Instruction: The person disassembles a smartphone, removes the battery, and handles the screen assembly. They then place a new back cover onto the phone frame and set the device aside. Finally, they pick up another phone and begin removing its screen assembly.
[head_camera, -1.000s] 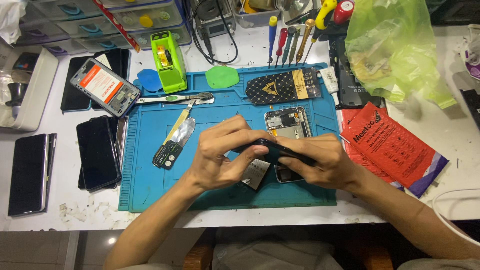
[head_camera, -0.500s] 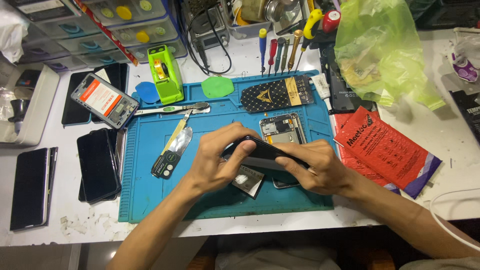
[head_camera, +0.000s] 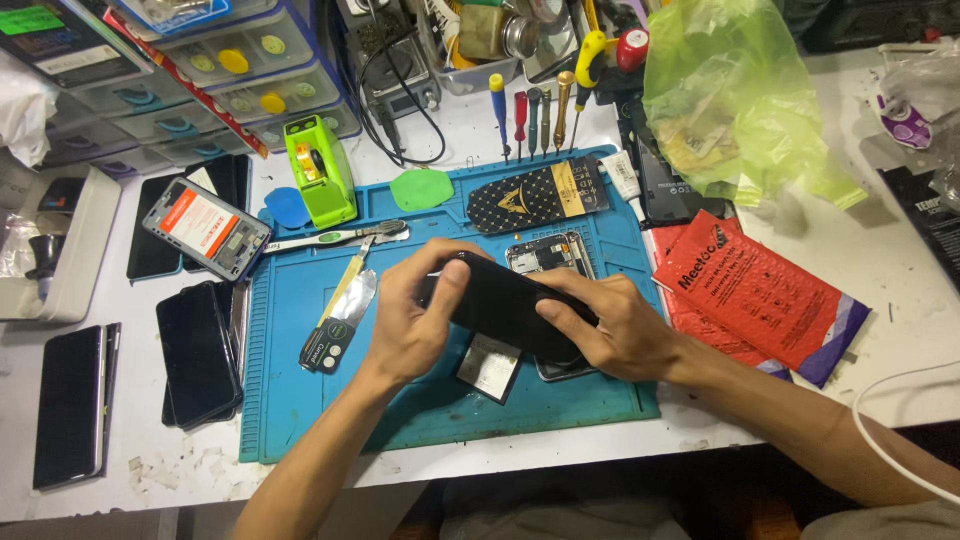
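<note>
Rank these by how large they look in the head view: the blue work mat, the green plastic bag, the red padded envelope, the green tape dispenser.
1. blue work mat
2. green plastic bag
3. red padded envelope, partly overlapped, so its margin below the bag is unsure
4. green tape dispenser

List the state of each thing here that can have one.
Black phone panel: lifted off the mat, held by both hands.
Left hand: fingers closed on its left end.
Right hand: fingers closed on its right end.
Opened phone frame: flat on blue mat, internals exposed.
</note>
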